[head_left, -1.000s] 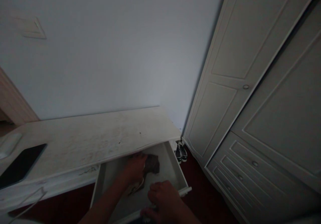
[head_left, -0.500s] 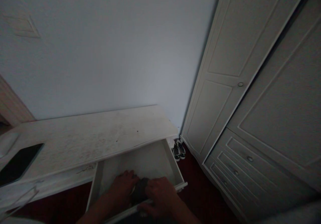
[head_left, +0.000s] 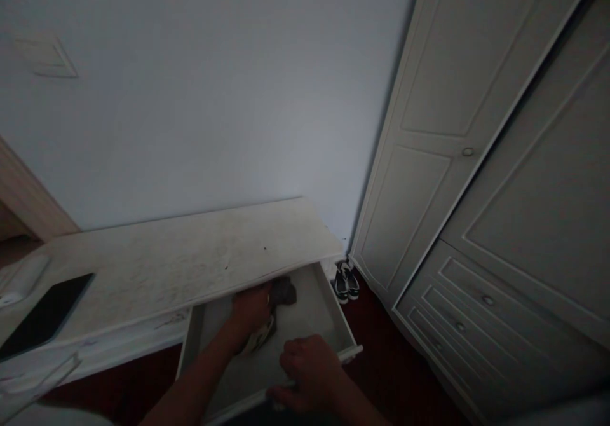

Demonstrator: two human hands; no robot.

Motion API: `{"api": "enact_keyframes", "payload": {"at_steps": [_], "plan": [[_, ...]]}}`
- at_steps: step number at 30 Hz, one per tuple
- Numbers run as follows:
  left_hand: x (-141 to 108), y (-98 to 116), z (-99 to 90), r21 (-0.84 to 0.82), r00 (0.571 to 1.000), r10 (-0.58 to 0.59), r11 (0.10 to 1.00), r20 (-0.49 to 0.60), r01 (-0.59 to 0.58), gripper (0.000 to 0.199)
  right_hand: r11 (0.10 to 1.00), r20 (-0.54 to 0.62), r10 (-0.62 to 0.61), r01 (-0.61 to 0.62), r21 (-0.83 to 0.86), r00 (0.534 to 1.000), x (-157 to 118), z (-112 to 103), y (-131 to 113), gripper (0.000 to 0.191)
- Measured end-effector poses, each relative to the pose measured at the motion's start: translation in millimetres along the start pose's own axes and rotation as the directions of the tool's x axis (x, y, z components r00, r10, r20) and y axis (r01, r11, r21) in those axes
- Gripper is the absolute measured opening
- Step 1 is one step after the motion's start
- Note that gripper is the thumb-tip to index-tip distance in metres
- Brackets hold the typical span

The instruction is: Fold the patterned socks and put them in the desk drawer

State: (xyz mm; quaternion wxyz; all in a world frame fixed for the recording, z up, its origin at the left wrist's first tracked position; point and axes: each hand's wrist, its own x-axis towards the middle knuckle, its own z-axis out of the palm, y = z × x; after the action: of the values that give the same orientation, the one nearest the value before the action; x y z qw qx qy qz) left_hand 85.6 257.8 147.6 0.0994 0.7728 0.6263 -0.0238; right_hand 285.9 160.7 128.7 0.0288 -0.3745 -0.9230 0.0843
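Observation:
A white drawer (head_left: 328, 299) is pulled out from a low white cabinet. Deep inside it, toward the back, my left hand (head_left: 252, 308) is closed on a bundle of dark grey cloth (head_left: 284, 291). A light patterned part (head_left: 260, 336) of what looks like the same bundle shows below the wrist. Its exact kind is too dim to make out, and the left fingertips are partly hidden. My right hand (head_left: 309, 365) is curled over the drawer's front panel, its thumb on the outer side. The two hands are apart.
The cabinet top (head_left: 190, 254) is stained and bears a dark flat tablet-like slab (head_left: 45, 311) and a white roll-like object (head_left: 23, 280) on the left. Dark shoes (head_left: 345, 283) stand on the red floor, right of the drawer. A white wardrobe (head_left: 419, 210) rises at right.
My left hand has moved with the cloth bundle from the drawer's front toward its back. My right hand has let go of the bundle and stays at the front panel.

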Motion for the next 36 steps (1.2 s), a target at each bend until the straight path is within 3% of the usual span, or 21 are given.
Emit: {"api": "enact_keyframes", "payload": {"at_steps": [4,9,12,16,19,21,23,25,27,29,32,36], "plan": [[19.4,30.3,5.4,0.009,0.997,0.069,0.998,-0.046,-0.069,0.051,1.000,0.010,0.013,-0.013,0.004,1.000,1.2,-1.7,-1.3,0.066],[8.2,57.9,21.8,0.002,0.974,0.220,0.975,0.044,-0.220,0.046,0.999,-0.001,0.013,-0.013,0.047,1.000,0.1,-2.3,1.4,0.062],[-10.9,55.4,27.9,-0.014,0.952,0.281,0.960,0.121,-0.281,0.044,0.994,-0.003,0.011,-0.010,0.106,1.000,1.8,-1.9,5.1,0.058],[-42.6,27.8,27.0,-0.160,0.910,0.371,0.925,0.184,-0.344,0.058,0.969,-0.089,0.070,-0.047,0.244,0.994,4.5,-4.4,8.2,0.064],[-70.4,-6.0,30.0,-0.351,0.929,0.368,0.876,0.041,-0.332,0.068,0.936,-0.130,0.163,-0.112,0.335,0.978,6.7,-8.6,10.9,0.074],[-91.9,-30.4,39.0,-0.412,0.947,0.293,0.853,-0.127,-0.320,0.067,0.914,-0.052,0.217,-0.184,0.363,0.975,13.2,-10.7,13.3,0.083],[-114.6,-51.7,53.2,-0.385,0.947,0.160,0.885,-0.277,-0.262,0.054,0.903,0.060,0.244,-0.250,0.349,0.968,27.9,-9.8,13.1,0.098],[-135.2,-66.1,69.0,-0.323,0.919,0.042,0.929,-0.391,-0.179,0.045,0.921,0.135,0.253,-0.281,0.268,0.958,50.7,-3.8,6.2,0.119],[-149.7,-72.6,81.6,-0.244,0.868,0.001,0.959,-0.497,-0.141,0.042,0.956,0.131,0.225,-0.245,0.163,0.966,78.4,7.8,-8.6,0.131],[-156.0,-72.8,88.3,-0.153,0.805,0.029,0.977,-0.592,-0.149,0.046,0.989,0.059,0.109,-0.114,0.094,0.992,106.9,21.8,-28.9,0.123],[-154.7,-67.3,87.9,-0.069,0.738,0.043,0.990,-0.674,-0.122,0.059,0.996,-0.031,-0.073,0.074,0.049,0.997,144.6,37.6,-59.1,0.096],[-152.6,-61.5,82.0,-0.047,0.736,0.020,0.996,-0.677,-0.071,0.068,0.992,-0.042,-0.059,0.063,0.113,0.997,177.3,39.3,-76.1,0.064]]}}
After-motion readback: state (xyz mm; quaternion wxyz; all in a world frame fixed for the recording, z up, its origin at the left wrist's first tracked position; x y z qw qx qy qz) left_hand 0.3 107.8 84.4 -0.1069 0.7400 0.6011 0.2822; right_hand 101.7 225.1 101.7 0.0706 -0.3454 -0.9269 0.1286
